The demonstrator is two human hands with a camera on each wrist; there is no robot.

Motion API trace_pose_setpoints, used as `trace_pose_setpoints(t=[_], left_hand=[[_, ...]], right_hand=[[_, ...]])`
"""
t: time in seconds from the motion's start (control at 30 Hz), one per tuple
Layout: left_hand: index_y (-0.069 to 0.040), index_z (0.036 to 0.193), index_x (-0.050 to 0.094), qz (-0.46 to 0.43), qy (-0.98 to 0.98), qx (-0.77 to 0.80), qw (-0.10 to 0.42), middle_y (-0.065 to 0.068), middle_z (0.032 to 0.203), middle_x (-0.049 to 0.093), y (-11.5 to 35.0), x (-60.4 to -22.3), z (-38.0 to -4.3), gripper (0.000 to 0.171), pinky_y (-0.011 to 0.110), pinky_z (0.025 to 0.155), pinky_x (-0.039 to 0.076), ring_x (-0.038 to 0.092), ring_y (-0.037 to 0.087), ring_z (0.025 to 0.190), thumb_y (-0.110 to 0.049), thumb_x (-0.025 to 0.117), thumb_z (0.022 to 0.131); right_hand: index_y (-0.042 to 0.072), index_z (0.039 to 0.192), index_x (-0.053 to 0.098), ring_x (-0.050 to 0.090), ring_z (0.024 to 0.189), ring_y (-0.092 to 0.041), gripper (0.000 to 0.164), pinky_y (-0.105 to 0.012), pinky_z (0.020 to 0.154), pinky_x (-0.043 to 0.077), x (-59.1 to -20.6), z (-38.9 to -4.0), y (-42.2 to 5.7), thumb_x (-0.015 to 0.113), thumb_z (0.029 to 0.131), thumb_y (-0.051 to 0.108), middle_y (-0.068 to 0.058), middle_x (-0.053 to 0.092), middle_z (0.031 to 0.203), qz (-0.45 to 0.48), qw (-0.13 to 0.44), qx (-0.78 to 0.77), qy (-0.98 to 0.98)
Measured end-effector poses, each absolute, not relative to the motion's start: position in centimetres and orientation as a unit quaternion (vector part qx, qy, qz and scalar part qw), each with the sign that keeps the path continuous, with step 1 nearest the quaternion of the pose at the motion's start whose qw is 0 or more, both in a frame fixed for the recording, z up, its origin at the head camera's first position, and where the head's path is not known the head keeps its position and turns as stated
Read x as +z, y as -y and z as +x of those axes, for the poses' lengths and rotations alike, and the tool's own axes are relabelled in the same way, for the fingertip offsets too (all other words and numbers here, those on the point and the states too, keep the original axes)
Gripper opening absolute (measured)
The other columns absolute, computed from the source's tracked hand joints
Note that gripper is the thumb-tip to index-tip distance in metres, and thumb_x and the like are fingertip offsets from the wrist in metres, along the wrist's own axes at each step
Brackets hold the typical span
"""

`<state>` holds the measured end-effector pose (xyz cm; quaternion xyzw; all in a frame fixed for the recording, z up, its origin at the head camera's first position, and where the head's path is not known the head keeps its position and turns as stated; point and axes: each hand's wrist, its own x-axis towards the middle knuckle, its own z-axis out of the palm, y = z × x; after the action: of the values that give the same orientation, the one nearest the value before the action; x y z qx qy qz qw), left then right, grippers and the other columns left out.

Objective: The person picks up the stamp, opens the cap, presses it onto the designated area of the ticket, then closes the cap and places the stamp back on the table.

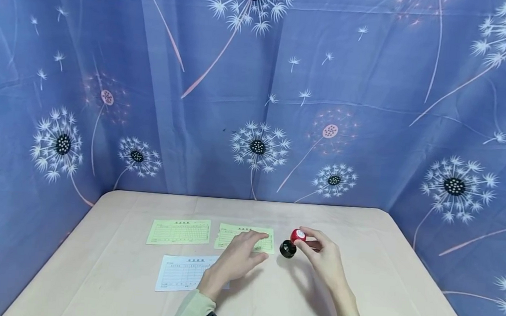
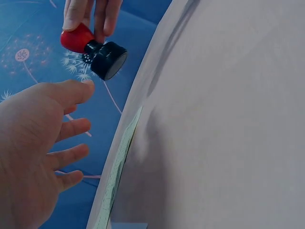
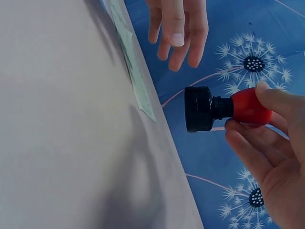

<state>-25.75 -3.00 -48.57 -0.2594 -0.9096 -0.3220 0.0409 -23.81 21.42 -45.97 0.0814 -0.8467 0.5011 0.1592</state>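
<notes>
A stamp with a red knob [image 3: 251,107] and a round black base [image 3: 198,109] is held up by my right hand [image 1: 323,258], whose thumb and fingers pinch the knob. In the left wrist view the stamp's flat grey underside [image 2: 117,67] faces down toward the table. My left hand [image 1: 238,258] hovers with fingers spread and holds nothing. Below and beyond it lies a green printed form [image 1: 229,229] with a torn left edge, partly hidden by the hand. Under the left wrist a light blue form [image 1: 177,274] lies flat, its right part covered.
Another green form [image 1: 179,232] lies flat at the left of the table. The pale tabletop [image 1: 402,299] stretches out on both sides. A blue dandelion-print cloth [image 1: 210,139] hangs behind and at the sides of the table.
</notes>
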Motion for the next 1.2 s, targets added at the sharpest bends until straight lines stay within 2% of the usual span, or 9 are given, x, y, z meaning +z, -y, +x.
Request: trace_pose_setpoints(t=[0.23,0.53,0.83,1.03,1.2], left_hand=[[-0.019,0.143,0.052,-0.269,0.909,-0.316,0.043,-0.002,0.139,0.058,2.3,-48.4,-25.8,0.050,0.043,0.117,0.034,0.050,0.022,0.133,-0.038,0.060,0.098],[-0.020,0.143,0.052,-0.271,0.908,-0.319,0.038,-0.002,0.140,0.057,1.9,-48.0,-25.6,0.050,0.043,0.117,0.033,0.049,0.021,0.135,-0.038,0.061,0.097],[-0.020,0.142,0.053,-0.280,0.906,-0.312,0.048,-0.003,0.139,0.058,1.4,-48.1,-25.8,0.051,0.040,0.117,0.033,0.048,0.020,0.134,-0.041,0.062,0.096],[-0.022,0.142,0.052,-0.281,0.908,-0.307,0.049,-0.003,0.141,0.057,1.2,-48.0,-25.8,0.052,0.041,0.117,0.033,0.047,0.020,0.136,-0.044,0.062,0.096],[-0.018,0.141,0.054,-0.290,0.907,-0.300,0.058,0.001,0.139,0.058,0.8,-47.9,-25.8,0.054,0.041,0.116,0.035,0.048,0.022,0.135,-0.043,0.064,0.095]], right_hand=[[0.013,0.123,0.069,0.072,0.087,-0.004,0.039,-0.019,0.076,0.057,-45.5,-23.4,-21.5,0.077,0.087,0.025,-0.014,0.070,0.119,0.074,0.145,0.546,0.822],[0.012,0.123,0.069,0.074,0.085,-0.012,0.038,-0.017,0.076,0.055,-45.1,-23.1,-21.3,0.077,0.088,0.023,-0.014,0.074,0.108,0.072,0.138,0.576,0.802],[0.011,0.122,0.069,0.073,0.081,-0.008,0.037,-0.018,0.078,0.056,-45.1,-23.0,-20.9,0.077,0.087,0.021,-0.015,0.074,0.108,0.072,0.140,0.585,0.796],[0.013,0.122,0.069,0.075,0.083,-0.017,0.036,-0.017,0.078,0.055,-44.9,-22.8,-20.8,0.077,0.088,0.022,-0.014,0.075,0.102,0.070,0.141,0.587,0.794],[0.012,0.122,0.069,0.075,0.085,-0.024,0.036,-0.018,0.079,0.055,-44.9,-22.7,-20.7,0.076,0.088,0.021,-0.014,0.075,0.102,0.076,0.142,0.590,0.791]])
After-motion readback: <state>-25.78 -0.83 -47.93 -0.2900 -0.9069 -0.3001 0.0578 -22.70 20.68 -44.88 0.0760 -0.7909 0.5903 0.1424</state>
